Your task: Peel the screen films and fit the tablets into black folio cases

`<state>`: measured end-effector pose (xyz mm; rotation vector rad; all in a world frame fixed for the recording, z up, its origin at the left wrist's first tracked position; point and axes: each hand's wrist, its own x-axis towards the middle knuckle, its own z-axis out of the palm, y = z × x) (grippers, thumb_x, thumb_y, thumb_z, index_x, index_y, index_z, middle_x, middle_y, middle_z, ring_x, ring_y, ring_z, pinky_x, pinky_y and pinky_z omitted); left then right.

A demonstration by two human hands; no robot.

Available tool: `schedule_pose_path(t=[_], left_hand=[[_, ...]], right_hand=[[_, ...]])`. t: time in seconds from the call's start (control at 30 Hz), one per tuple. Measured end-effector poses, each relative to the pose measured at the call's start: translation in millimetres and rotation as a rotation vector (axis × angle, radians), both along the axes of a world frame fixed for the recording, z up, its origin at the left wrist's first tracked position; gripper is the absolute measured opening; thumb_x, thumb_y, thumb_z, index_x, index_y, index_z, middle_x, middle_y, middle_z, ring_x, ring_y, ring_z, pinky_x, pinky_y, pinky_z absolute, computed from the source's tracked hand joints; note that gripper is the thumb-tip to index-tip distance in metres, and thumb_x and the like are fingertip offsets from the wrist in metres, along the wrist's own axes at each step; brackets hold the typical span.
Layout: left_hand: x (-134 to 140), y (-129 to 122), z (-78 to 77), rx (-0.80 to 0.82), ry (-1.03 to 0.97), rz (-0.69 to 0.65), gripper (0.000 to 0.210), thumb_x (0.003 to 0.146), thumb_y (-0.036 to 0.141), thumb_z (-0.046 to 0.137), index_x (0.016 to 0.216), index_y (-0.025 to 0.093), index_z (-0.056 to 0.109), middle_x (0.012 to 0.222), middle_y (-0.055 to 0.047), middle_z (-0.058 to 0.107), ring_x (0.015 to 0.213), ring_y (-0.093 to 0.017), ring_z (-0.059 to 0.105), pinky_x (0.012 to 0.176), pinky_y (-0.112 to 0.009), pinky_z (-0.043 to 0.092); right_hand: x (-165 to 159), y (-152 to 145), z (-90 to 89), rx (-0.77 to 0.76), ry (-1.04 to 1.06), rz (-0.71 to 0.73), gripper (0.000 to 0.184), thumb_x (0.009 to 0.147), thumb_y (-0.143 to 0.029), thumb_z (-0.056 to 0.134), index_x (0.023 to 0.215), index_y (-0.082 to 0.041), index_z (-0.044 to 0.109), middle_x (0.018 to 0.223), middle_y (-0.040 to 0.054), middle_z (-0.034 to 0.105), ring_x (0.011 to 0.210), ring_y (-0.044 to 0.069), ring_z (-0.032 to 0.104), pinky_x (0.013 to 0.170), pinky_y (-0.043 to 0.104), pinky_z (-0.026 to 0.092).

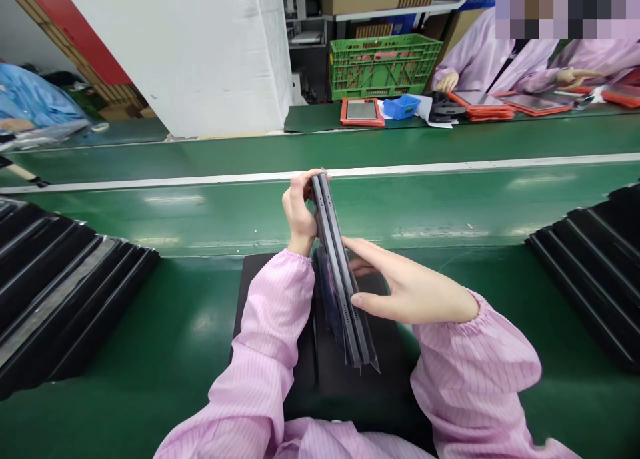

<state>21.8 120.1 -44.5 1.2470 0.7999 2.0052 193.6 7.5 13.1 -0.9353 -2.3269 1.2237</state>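
Two slim dark grey tablets (pixel 334 245) stand on edge, face against face, above the green bench, with speaker holes along their narrow sides. Clear film sticks out around their near end. My left hand (pixel 301 209) is closed around their far end. Against the right tablet's outer face rests my right hand (pixel 400 282), its fingers stretched out and its thumb near the edge. Beneath them lies a flat black case or mat (pixel 320 352), partly hidden by my sleeves and the tablets.
Stacks of black flat cases flank me, one at left (pixel 65 292) and one at right (pixel 595 265). Across the green belt (pixel 225 212) are an orange-cased tablet (pixel 361 112), a blue tray (pixel 401 107) and a green crate (pixel 384 65). Co-workers' sleeves show at far left and upper right.
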Motion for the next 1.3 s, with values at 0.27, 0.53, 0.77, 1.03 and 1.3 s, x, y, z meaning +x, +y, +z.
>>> schedule_pose_path(t=[0.27,0.53,0.77,1.03,1.3], left_hand=[[2,-6,5.0,0.034,0.045,0.028,0.061,0.092,0.068,0.031,0.088,0.022,0.071,0.086,-0.006,0.073,0.077,-0.019,0.067,0.068,-0.030,0.050],[15,-42,30.0,0.197,0.145,-0.065,0.063,0.095,0.065,0.025,0.093,0.023,0.071,0.091,-0.007,0.073,0.089,-0.023,0.068,0.081,-0.037,0.052],[20,-79,46.7,0.328,0.289,-0.134,0.067,0.095,0.066,0.022,0.100,0.022,0.073,0.100,-0.009,0.075,0.096,-0.027,0.069,0.085,-0.040,0.052],[21,-88,48.5,0.352,0.311,-0.203,0.065,0.094,0.066,0.025,0.104,0.022,0.073,0.109,-0.010,0.074,0.104,-0.029,0.067,0.093,-0.042,0.051],[32,-94,47.5,0.390,0.327,-0.120,0.068,0.095,0.065,0.021,0.110,0.023,0.073,0.109,-0.009,0.074,0.107,-0.029,0.067,0.096,-0.044,0.049]], right_hand=[[-3,-9,5.9,0.093,-0.022,-0.038,0.080,0.077,-0.019,0.065,0.150,-0.019,0.033,0.140,0.0123,0.053,0.113,0.023,0.062,0.101,0.042,0.053],[-3,-10,13.3,0.092,0.157,-0.296,0.066,0.082,-0.024,0.065,0.143,-0.020,0.040,0.119,0.0107,0.063,0.094,0.022,0.068,0.091,0.044,0.056],[4,-18,13.5,0.130,0.430,-0.244,0.066,0.084,-0.018,0.066,0.143,-0.022,0.039,0.102,0.0042,0.057,0.081,0.014,0.063,0.080,0.030,0.056],[1,-25,15.6,0.149,0.451,-0.225,0.074,0.083,-0.014,0.061,0.150,-0.022,0.029,0.099,0.0048,0.057,0.078,0.015,0.061,0.081,0.033,0.057],[-12,-39,29.2,0.280,0.196,-0.388,0.070,0.080,-0.024,0.066,0.142,-0.019,0.034,0.110,0.0107,0.064,0.092,0.027,0.067,0.079,0.039,0.058]])
